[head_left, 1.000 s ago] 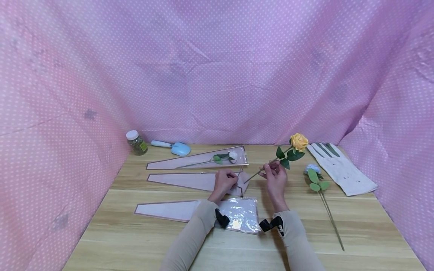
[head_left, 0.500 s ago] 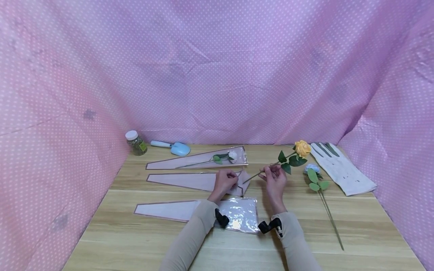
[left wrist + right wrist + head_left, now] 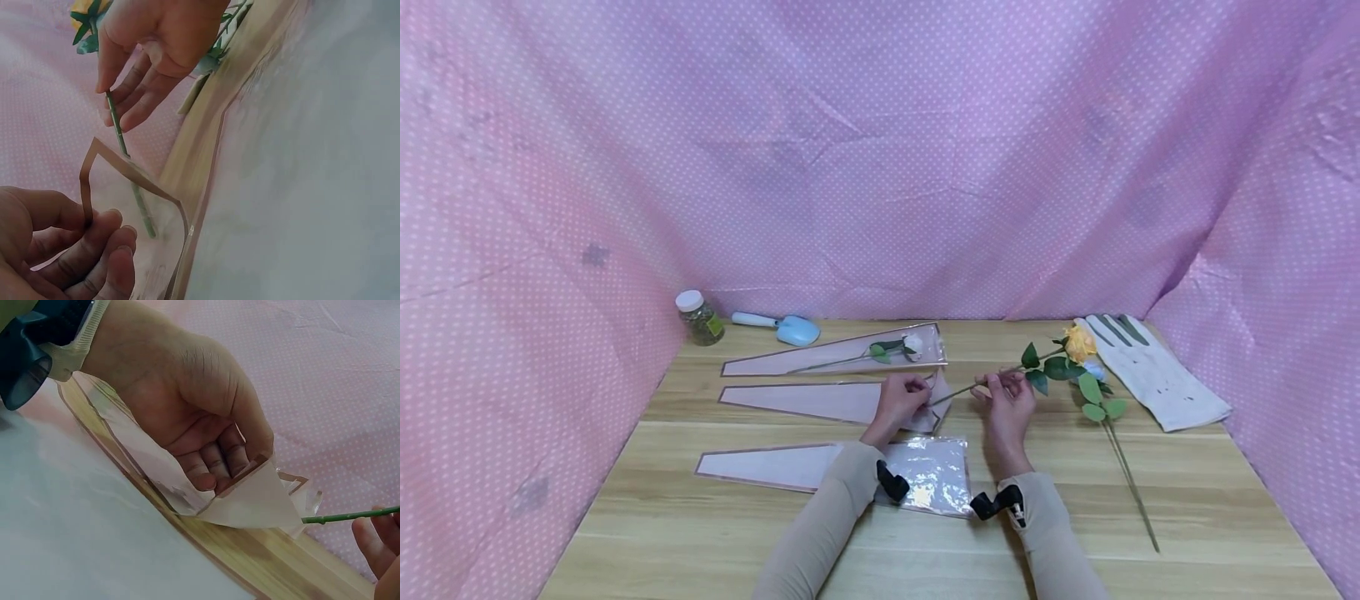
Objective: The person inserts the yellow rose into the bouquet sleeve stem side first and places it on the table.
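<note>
My left hand (image 3: pixel 898 405) pinches the brown-edged mouth of the middle flower sleeve (image 3: pixel 808 399), a tapered wrapping bag; the left wrist view shows its film (image 3: pixel 159 219) lifted apart. With thumb and fingers, my right hand (image 3: pixel 1011 412) pinches the green stem (image 3: pixel 119 128) of a yellow artificial rose (image 3: pixel 1079 343). The stem's lower end lies within the sleeve's mouth, seen through the clear film. The bloom points to the right, over a blue artificial flower (image 3: pixel 1093 390) on the table. In the right wrist view the sleeve's corner (image 3: pixel 256 500) folds up beside the stem.
Behind lies another sleeve (image 3: pixel 752 365) with a white rose (image 3: pixel 913 347) on it or in it; a third sleeve (image 3: pixel 760 465) lies nearer. A blue trowel (image 3: pixel 797 331), a lidded jar (image 3: pixel 701 321) and a white glove (image 3: pixel 1172 383) sit around the wooden table (image 3: pixel 647 533).
The yellow bloom has swung right and down, now overlapping the blue flower. Its stem tip has shifted left at the sleeve's mouth. My left hand keeps its pinch almost in place.
</note>
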Available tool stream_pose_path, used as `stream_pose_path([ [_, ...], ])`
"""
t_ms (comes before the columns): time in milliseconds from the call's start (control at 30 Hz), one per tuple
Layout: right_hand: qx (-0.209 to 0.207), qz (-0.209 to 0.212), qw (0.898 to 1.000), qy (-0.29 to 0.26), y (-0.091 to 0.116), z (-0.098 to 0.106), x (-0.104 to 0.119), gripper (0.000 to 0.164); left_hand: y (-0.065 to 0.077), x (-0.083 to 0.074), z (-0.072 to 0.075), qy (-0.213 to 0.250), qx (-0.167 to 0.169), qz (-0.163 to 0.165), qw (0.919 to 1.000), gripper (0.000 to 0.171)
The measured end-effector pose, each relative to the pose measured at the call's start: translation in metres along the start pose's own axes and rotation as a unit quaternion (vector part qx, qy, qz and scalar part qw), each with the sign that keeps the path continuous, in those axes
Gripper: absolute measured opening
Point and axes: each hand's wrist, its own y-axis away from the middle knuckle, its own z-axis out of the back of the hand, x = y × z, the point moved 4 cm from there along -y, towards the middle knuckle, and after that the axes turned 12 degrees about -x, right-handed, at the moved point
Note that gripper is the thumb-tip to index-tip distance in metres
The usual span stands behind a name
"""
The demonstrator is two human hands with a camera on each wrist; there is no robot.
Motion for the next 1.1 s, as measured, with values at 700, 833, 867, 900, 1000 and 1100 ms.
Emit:
stream_pose_path([
  [700,-0.036,-0.034,0.999,-0.016,-0.001,0.002,-0.009,0.014,0.001,-0.012,-0.004,0.021,-0.021,-0.08,0.9963,0.006],
  [833,-0.045,-0.032,0.998,-0.021,0.001,0.002,-0.011,0.015,0.001,-0.013,-0.005,0.025,-0.028,-0.091,0.9952,0.007],
  [867,-0.043,-0.031,0.998,-0.021,0.001,0.002,-0.012,0.015,0.001,-0.014,-0.006,0.028,-0.027,-0.091,0.995,0.007],
  [900,-0.042,-0.031,0.998,-0.021,0.002,0.001,-0.013,0.015,0.001,-0.014,-0.006,0.032,-0.025,-0.091,0.995,0.007],
  [1000,-0.036,-0.035,0.998,-0.022,0.004,0.0,-0.017,0.016,0.002,-0.015,-0.008,0.046,-0.019,-0.085,0.9951,0.007],
  [1100,-0.026,-0.037,0.999,-0.024,0.005,-0.003,-0.019,0.022,0.003,-0.017,-0.009,0.058,-0.017,-0.08,0.995,0.008],
])
